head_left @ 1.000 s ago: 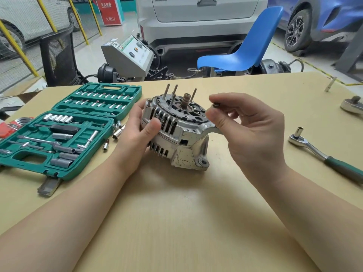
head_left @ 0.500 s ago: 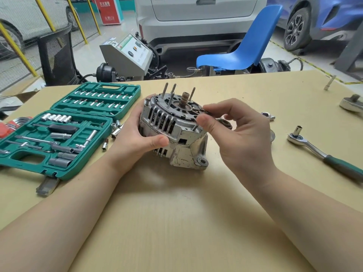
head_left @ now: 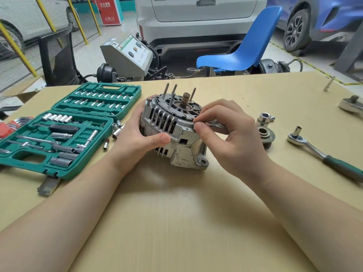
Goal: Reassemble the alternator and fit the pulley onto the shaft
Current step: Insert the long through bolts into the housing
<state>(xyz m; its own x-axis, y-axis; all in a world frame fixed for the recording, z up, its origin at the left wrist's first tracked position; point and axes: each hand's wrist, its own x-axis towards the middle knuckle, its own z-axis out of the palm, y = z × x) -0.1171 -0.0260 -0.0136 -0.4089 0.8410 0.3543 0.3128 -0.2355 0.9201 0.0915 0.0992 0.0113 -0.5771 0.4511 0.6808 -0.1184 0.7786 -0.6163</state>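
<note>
Alternator (head_left: 172, 132) sitting on surface (head_left: 176, 213), shaft up. Left hand (head_left: 137, 140) gripping housing, steadying it. Right hand (head_left: 222, 132) pinching something tiny at rim, probably starting a fastener; can't make out what. Pulley (head_left: 265, 135) waiting just right, not fitted. Next probably calling for ratchet (head_left: 322, 154). Fingers hiding hole.

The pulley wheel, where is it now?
In the head view the pulley lies on the table, to the right of the right hand, between that hand and the ratchet wrench.
</note>
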